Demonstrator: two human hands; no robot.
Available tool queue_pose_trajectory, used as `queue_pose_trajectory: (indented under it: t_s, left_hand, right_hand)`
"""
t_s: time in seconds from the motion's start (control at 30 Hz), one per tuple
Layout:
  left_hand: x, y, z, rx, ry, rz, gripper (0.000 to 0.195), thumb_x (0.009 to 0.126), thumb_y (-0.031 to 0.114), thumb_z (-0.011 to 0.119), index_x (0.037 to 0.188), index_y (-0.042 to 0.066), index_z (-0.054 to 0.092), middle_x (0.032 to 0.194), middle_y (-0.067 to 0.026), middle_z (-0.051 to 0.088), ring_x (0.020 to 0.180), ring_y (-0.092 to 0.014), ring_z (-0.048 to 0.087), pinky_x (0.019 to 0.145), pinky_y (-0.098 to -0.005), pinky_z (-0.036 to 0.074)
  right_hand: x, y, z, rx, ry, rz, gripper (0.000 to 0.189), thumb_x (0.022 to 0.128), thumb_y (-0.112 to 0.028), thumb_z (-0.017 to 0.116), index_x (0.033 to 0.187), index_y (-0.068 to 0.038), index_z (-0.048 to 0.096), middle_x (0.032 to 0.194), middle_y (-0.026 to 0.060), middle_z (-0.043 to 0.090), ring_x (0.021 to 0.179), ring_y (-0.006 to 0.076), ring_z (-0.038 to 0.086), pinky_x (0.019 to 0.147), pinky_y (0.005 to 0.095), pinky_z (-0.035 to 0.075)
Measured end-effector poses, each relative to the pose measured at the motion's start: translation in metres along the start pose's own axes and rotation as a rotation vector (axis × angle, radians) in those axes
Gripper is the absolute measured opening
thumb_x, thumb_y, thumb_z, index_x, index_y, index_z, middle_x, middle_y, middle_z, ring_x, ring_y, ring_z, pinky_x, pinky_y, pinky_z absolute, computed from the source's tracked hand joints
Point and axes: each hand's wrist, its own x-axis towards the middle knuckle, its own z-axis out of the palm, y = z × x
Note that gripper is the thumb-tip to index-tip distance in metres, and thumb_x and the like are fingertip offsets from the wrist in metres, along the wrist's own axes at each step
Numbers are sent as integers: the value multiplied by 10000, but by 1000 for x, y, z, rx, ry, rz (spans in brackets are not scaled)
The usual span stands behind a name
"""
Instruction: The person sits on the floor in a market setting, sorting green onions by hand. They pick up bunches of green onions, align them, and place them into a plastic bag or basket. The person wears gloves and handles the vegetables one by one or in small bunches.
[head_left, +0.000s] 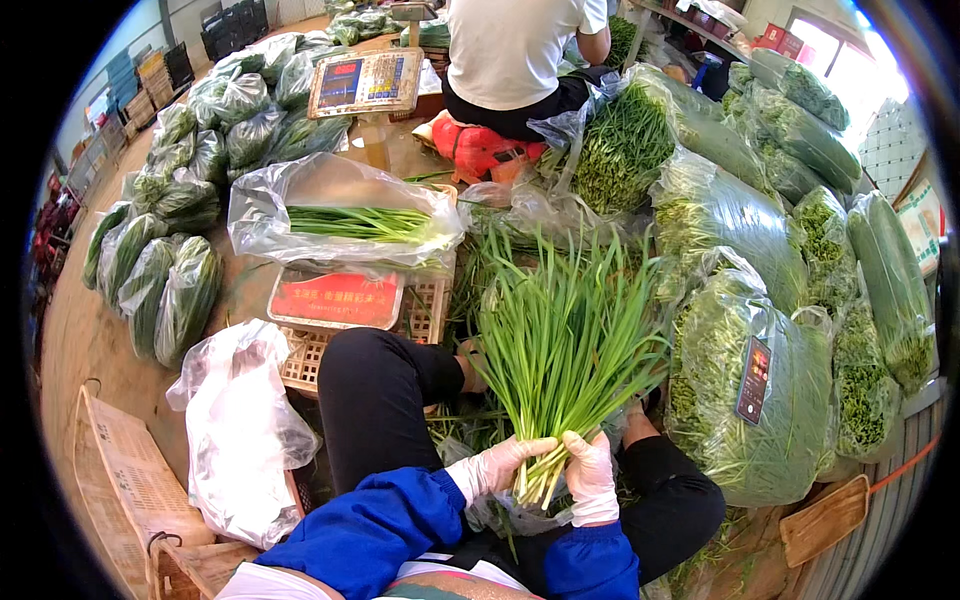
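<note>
Between my knees I hold a fanned bunch of green garlic chives (566, 330), its pale stem ends pointing towards me. My left hand (499, 466), in a thin white glove, grips the stems from the left. On the other side my gloved right hand (591, 469) closes on the same stems, thumb on top. Beyond my left knee, an open clear plastic bag (259, 202) lies on the scale, with more chives (360, 223) inside it. The scale's display head (366, 81) stands behind that bag on a post.
Large bagged bundles of greens (750, 405) are stacked on my right, a phone (753, 379) on one. Filled bags (176, 300) cover the floor at left. White plastic bags (232, 435) lie by my left leg, near a plastic crate (135, 465). Another person (517, 60) sits ahead.
</note>
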Motion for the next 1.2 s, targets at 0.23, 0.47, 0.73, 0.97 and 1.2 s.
queue_pose_trajectory:
  t_s: [0.23, 0.47, 0.73, 0.97, 1.2]
  left_hand:
    - [-2, 5, 10, 137, -62, 132, 429, 697, 73, 686, 1093, 61, 524, 929, -44, 600, 802, -152, 586, 716, -281, 478]
    - [5, 1, -2, 446, 146, 313, 407, 663, 20, 691, 1045, 48, 552, 921, -13, 589, 801, -118, 547, 727, -254, 441]
    - [6, 6, 6, 427, 183, 428, 470, 650, -22, 692, 1088, 34, 532, 1003, -22, 583, 876, -120, 546, 787, -255, 440]
    - [5, 3, 1, 486, 215, 501, 496, 633, -15, 708, 1092, 28, 525, 983, -21, 587, 856, -117, 548, 770, -263, 448]
    - [11, 2, 4, 495, 234, 500, 497, 612, -19, 714, 1073, 25, 533, 974, -27, 586, 850, -131, 549, 770, -270, 446]
  right_hand:
    - [1, 4, -10, 0, -46, 51, 513, 737, -65, 667, 1190, -8, 434, 1102, 80, 545, 970, 196, 529, 871, 308, 403]
    - [-8, -25, -8, -732, 191, -82, 461, 747, -51, 658, 1151, 27, 450, 968, 87, 578, 821, 149, 547, 739, 268, 443]
    - [15, -82, 58, -1406, 217, -808, 482, 698, 34, 605, 1159, -86, 538, 626, 72, 567, 498, 181, 507, 500, 269, 422]
    - [43, -95, 86, -2217, 192, -146, 676, 715, -405, 639, 1195, 19, 422, 639, 138, 588, 614, 288, 601, 520, 374, 448]
    - [35, -100, 33, -1860, 220, -237, 665, 672, -323, 695, 1192, 3, 439, 642, 111, 576, 618, 274, 579, 578, 354, 443]
